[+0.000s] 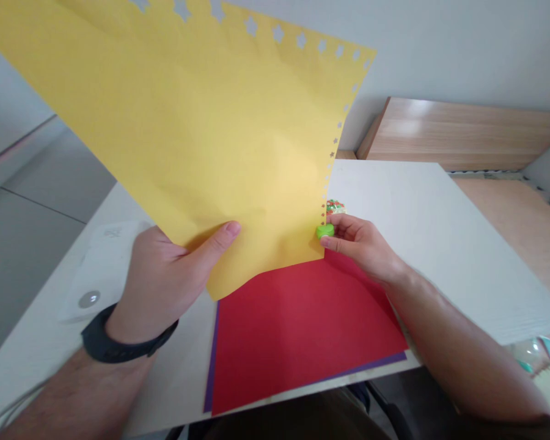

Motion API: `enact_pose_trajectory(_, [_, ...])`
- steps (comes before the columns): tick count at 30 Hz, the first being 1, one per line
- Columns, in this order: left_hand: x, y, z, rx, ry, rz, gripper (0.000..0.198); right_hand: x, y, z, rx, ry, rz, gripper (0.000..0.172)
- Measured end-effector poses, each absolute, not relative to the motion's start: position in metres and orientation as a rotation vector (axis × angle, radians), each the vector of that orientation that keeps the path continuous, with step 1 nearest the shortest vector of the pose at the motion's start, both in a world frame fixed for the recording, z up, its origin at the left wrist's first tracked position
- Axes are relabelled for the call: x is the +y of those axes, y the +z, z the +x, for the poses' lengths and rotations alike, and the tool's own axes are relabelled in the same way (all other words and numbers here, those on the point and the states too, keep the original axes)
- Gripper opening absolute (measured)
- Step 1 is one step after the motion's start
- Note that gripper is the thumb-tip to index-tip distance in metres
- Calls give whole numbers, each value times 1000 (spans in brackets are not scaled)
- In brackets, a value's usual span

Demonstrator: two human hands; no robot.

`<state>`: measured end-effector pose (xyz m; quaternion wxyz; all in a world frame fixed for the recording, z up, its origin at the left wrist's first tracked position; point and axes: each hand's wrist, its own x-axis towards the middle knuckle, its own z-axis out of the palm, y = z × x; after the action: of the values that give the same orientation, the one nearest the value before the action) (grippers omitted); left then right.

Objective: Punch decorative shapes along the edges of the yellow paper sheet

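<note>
A large yellow sheet of paper [238, 134] is held up and tilted above the table, with star-shaped holes along its top and right edges. My left hand [174, 275] grips its lower left part, thumb on the near face and fingers hidden behind. Between the thumb and fingers of my right hand [357, 241] is a small green craft punch [324, 231], set at the sheet's right edge near the lower corner. Below lies a red sheet [302, 336] on top of a purple sheet [209, 373], whose edges show at the left and front.
The white table [394, 201] carries a white device with a round grey button [90, 299] at the left. Behind the right hand sits a small colourful item [336, 206], partly hidden. A wooden panel [462, 131] stands at the back right.
</note>
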<state>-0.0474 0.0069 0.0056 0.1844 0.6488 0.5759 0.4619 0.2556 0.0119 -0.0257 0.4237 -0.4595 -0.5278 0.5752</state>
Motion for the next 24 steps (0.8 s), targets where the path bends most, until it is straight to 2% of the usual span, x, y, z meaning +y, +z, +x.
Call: enact_pose_trajectory(24, [6,6,-46,1595,1311,1805,42,14,-26,253,-1366,1368,-1182,30])
